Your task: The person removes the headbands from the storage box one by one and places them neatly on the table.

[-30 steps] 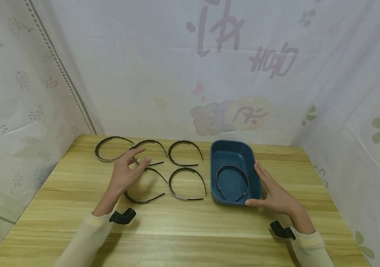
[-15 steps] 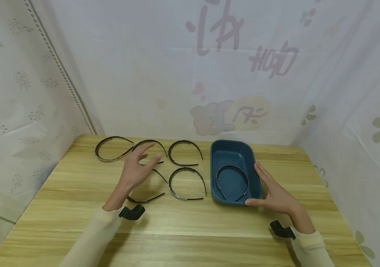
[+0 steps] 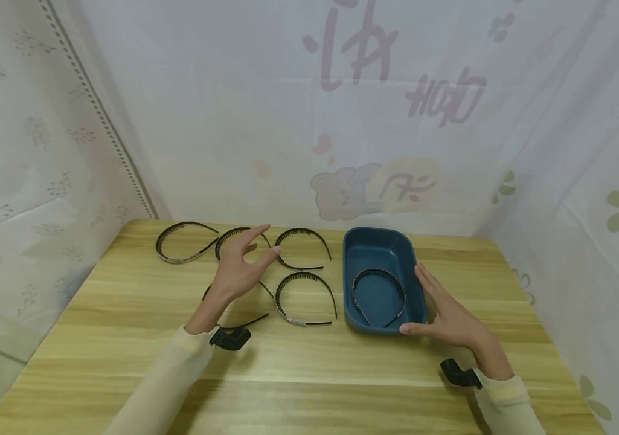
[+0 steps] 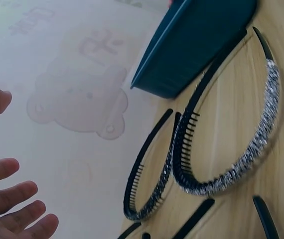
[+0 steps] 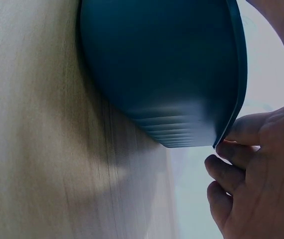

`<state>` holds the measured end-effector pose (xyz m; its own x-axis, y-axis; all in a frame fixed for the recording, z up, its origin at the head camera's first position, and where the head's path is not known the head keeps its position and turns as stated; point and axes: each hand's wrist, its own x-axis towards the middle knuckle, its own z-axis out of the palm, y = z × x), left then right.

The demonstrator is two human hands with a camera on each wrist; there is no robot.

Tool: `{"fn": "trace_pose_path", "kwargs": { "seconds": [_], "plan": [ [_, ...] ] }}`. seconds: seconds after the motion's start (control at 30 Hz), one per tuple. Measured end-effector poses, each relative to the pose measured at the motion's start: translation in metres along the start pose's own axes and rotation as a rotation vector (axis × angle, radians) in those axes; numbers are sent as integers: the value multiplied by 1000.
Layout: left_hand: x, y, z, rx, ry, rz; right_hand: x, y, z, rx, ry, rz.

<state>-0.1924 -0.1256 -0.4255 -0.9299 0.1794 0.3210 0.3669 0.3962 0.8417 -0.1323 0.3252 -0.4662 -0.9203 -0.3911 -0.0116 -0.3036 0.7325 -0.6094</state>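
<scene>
My left hand hovers over the headbands with thumb and fingers apart, holding nothing. Below it, a back-row headband and a front-row headband are partly covered. To its right lie a dark headband and one with silver glitter, whose sparkle shows large in the left wrist view. A further headband lies at the far left. My right hand rests against the blue bin, fingers along its right side and thumb at the front corner. Inside the bin is one headband.
The wooden table carries everything. A patterned white curtain rises directly behind its back edge, with more curtain on both sides. Black camera mounts sit on both wrists, the left one close above the front-row headband.
My left hand has moved steadily rightward across the headbands, from the back-left one toward the back-right one. My right hand, the bin and the headbands have stayed put.
</scene>
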Motion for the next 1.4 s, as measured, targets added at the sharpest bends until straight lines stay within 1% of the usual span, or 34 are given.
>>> {"fn": "trace_pose_path", "kwargs": {
  "seconds": [0.13, 0.2, 0.37, 0.7, 0.93, 1.1, 1.4],
  "plan": [
    [5, 7, 6, 12, -40, -50, 1, 0, -1, -3, 1, 5],
    [7, 10, 9, 17, -52, -61, 1, 0, -1, -5, 1, 8],
    [13, 15, 18, 6, -66, -44, 1, 1, 0, -7, 2, 5],
    [21, 21, 37, -19, -103, 17, 0, -1, -1, -5, 4, 8],
    [27, 25, 53, -41, -129, 7, 1, -1, -1, -5, 4, 6],
    [32, 28, 65, -42, -156, 20, 1, 0, -1, -7, 7, 1],
    [39, 35, 87, -56, -238, 31, 1, 0, 0, -10, 5, 3]
  ]
}}
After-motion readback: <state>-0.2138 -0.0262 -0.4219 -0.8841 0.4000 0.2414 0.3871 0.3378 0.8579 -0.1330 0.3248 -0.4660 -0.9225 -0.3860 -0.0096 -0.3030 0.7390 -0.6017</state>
